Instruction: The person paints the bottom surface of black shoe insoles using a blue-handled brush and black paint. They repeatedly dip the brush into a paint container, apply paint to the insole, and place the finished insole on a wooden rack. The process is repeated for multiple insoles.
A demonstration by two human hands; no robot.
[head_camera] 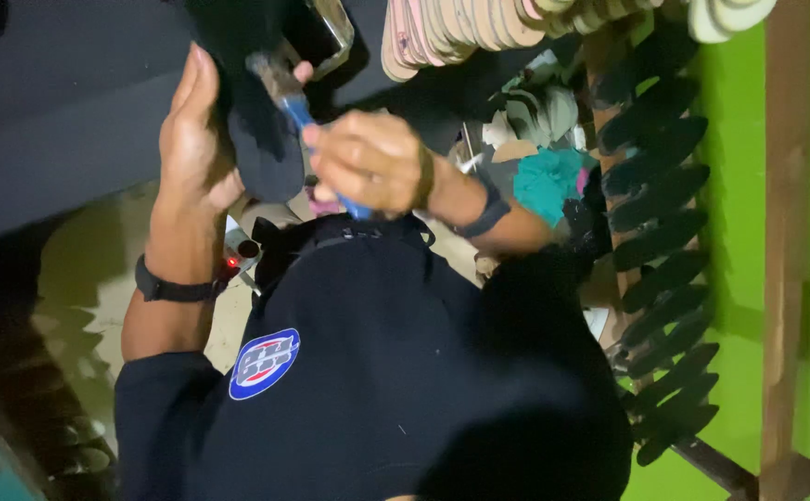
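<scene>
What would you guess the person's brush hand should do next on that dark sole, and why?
Probably draw the blue-handled brush a short stroke across the black sole. The right hand grips the handle with the bristle end already resting at the sole's upper part, while the left hand holds the sole steady from behind.

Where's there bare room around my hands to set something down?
Bare pale floor shows left of the left hand, bordered by the dark sheet above. Crowded right of the right hand: scraps, stacked tan soles and the row of dark soles.
</scene>
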